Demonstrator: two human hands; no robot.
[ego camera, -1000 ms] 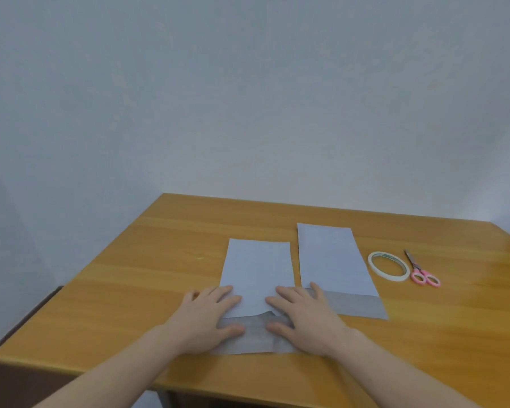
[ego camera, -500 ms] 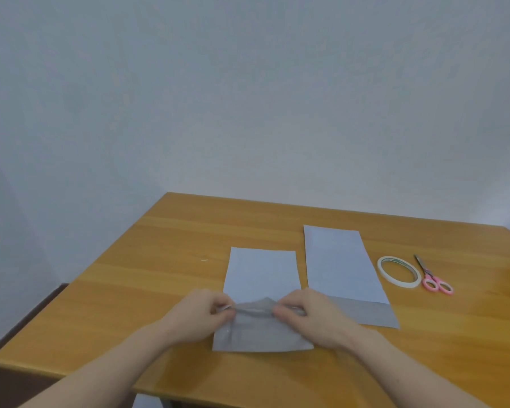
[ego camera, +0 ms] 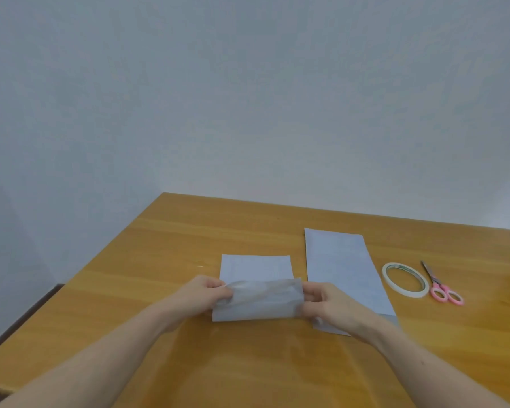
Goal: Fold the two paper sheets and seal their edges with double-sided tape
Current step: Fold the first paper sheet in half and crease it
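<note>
- Left sheet point(ego camera: 255, 269) lies on the table point(ego camera: 147, 260) a little in from the near edge, left of centre. Its near flap point(ego camera: 256, 298) is lifted and curled away from us over the rest, so we judge a fold in progress.
- Left hand point(ego camera: 199, 298) pinches the flap's left end, right hand point(ego camera: 327, 304) its right end. A corner in each hand would keep the raised edge square to the sheet's sides.
- The crease is not yet pressed; the flap bows in mid-air.
- Right sheet point(ego camera: 343, 272) lies flat just beside it, longer, with a narrow flap point(ego camera: 392, 319) already turned at its near end, partly under our right wrist.
- Tape roll point(ego camera: 404, 279) and pink-handled scissors point(ego camera: 442, 290) sit toward the right edge, within the right hand's reach, untouched. We judge sealing comes later.
</note>
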